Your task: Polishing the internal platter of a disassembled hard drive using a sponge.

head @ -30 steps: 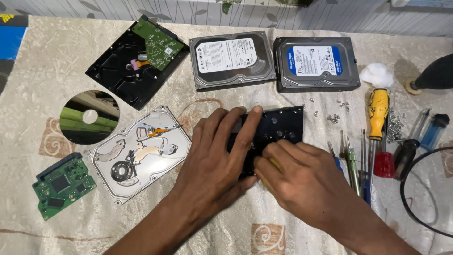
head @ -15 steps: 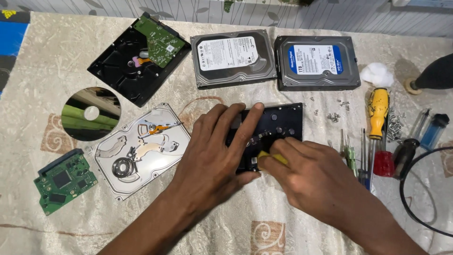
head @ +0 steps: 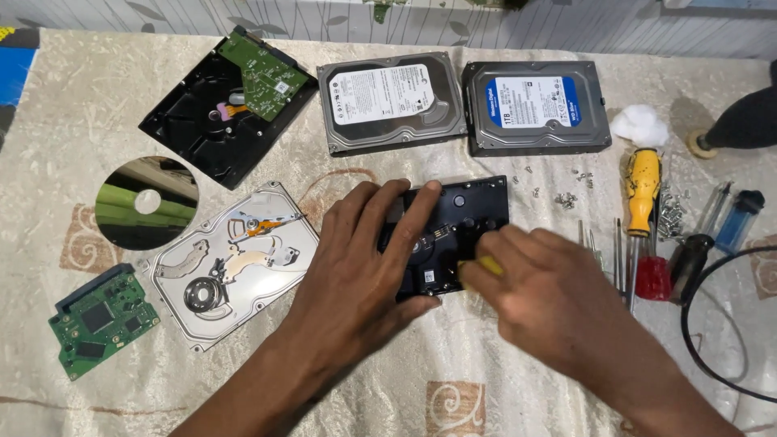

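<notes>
A black hard drive [head: 473, 212] lies face down in the middle of the cloth-covered table. My left hand [head: 364, 259] presses flat on its left half, fingers spread over the casing. My right hand [head: 542, 295] is closed around a small yellow-handled tool [head: 484, 265], whose tip is at the drive's lower middle. The hand is blurred and hides most of the tool.
An opened silver drive [head: 235, 263], a green circuit board [head: 101, 320] and a shiny platter [head: 146, 202] lie at left. A black drive base with a green board [head: 227, 105] and two closed drives [head: 392, 101] [head: 534, 105] sit behind. Screwdrivers [head: 643, 194] and loose screws [head: 566, 197] lie at right.
My right hand has shifted a little to the right and down along the black drive with the yellow tool. My left hand stays pressed on the drive.
</notes>
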